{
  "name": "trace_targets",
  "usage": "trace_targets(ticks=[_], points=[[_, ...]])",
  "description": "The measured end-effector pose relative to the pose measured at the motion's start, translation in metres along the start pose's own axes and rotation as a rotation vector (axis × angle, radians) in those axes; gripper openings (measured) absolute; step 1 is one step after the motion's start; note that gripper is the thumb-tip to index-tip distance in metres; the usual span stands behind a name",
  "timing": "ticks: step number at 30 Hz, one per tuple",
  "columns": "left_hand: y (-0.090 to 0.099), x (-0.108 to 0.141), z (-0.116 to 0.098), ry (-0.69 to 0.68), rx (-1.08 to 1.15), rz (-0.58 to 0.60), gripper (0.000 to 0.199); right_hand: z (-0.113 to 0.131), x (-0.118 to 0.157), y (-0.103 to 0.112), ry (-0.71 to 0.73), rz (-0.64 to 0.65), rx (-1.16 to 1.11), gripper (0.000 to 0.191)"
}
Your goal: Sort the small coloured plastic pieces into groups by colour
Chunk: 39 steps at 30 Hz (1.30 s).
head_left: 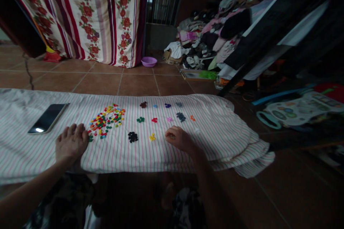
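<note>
Small colourful pieces (106,120) lie in a loose mixed heap on the striped cloth (113,157). My left hand (71,141) rests flat, palm down, at the heap's near left edge. To the right are small one-colour piles, among them black pieces (132,136), yellow pieces (152,137), green pieces (140,119), red pieces (154,120), pink pieces (169,119), dark grey pieces (181,116) and brown pieces (143,105). My right hand (178,138) is curled just below the pink pile, its fingers pressed together. Whatever they hold is hidden.
A phone (48,118) lies left of the heap. Orange pieces (192,117) and white pieces (197,130) sit beyond my right hand. On the tiled floor behind are a purple basin (149,61) and a pile of clothes (209,35); a floral curtain (102,14) hangs at the back.
</note>
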<state>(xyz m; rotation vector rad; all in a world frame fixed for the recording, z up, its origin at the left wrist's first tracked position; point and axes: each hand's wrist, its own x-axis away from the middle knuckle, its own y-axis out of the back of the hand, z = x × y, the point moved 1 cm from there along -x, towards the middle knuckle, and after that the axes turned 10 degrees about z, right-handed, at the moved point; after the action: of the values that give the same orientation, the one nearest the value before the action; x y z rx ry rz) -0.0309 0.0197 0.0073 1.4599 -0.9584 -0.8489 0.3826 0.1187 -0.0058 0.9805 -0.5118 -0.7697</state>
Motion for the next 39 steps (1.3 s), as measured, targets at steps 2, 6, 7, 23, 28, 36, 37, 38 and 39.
trace_targets(ticks=[2,6,7,23,28,36,37,38,39], points=[[-0.001,0.000,0.000,0.006,-0.007,-0.003,0.054,0.000,0.000,0.001,-0.002,0.002,-0.018,0.009],[-0.003,-0.001,0.000,0.027,-0.027,-0.013,0.053,0.000,-0.001,0.005,0.001,0.025,-0.044,0.013],[-0.003,-0.001,0.000,0.032,-0.036,-0.010,0.053,0.000,-0.001,0.006,0.004,0.022,-0.049,0.014],[-0.009,-0.003,0.003,0.057,-0.076,-0.038,0.049,0.071,-0.070,-0.011,0.225,-0.222,-0.117,0.020],[-0.011,-0.004,0.005,0.060,-0.075,-0.044,0.050,0.140,-0.102,-0.035,0.437,-0.139,-0.065,0.023],[-0.017,-0.007,0.009,0.053,-0.109,-0.069,0.049,0.200,-0.132,-0.074,0.469,0.010,0.081,0.030],[-0.017,-0.007,0.009,0.058,-0.110,-0.073,0.049,0.203,-0.135,-0.078,0.466,0.012,0.090,0.032],[-0.018,-0.008,0.009,0.060,-0.111,-0.080,0.048,0.205,-0.137,-0.080,0.463,0.015,0.097,0.033],[-0.018,-0.008,0.009,0.058,-0.113,-0.087,0.048,0.208,-0.139,-0.083,0.459,0.018,0.105,0.034]])
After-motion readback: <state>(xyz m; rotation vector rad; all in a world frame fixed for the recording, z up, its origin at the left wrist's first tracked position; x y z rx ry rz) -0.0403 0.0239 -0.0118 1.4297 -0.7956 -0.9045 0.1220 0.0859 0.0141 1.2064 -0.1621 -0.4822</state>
